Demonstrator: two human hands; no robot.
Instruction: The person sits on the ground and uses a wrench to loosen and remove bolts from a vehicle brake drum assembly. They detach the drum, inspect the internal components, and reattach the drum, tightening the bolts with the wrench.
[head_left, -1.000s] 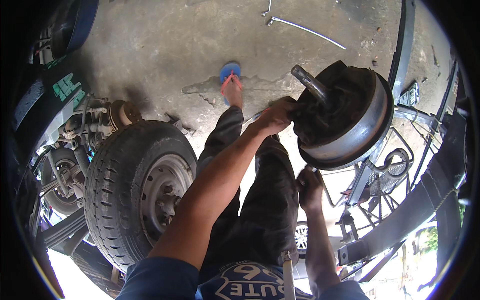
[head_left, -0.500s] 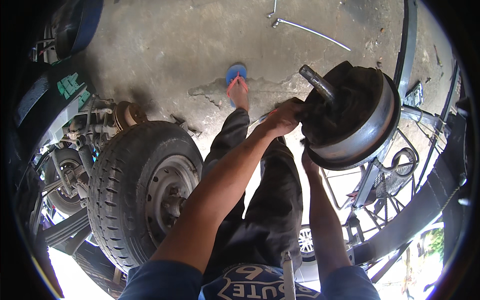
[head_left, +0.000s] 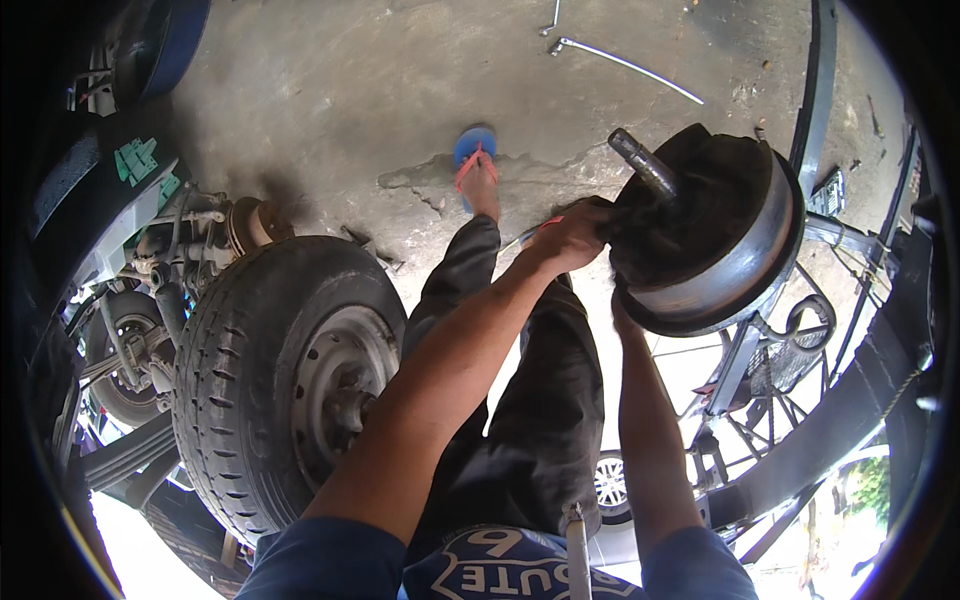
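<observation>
A heavy brake drum with a dark, greasy face and a shiny metal side wall is up off the floor, tilted, to the right of my body. A thick metal shaft sticks out of its face toward the upper left. My left hand is closed at the drum's left edge, its fingertips lost against the dark part. Below the drum, my right hand is against the lower left rim, most of its fingers hidden behind it.
A mounted wheel with a worn tire stands close at my left, beside suspension parts and a rusty brake disc. A long-handled wrench lies on the concrete floor ahead. A metal frame stands at the right. My sandalled foot is ahead.
The brake drum and both my hands have shifted very slightly to the right. The grip looks the same.
</observation>
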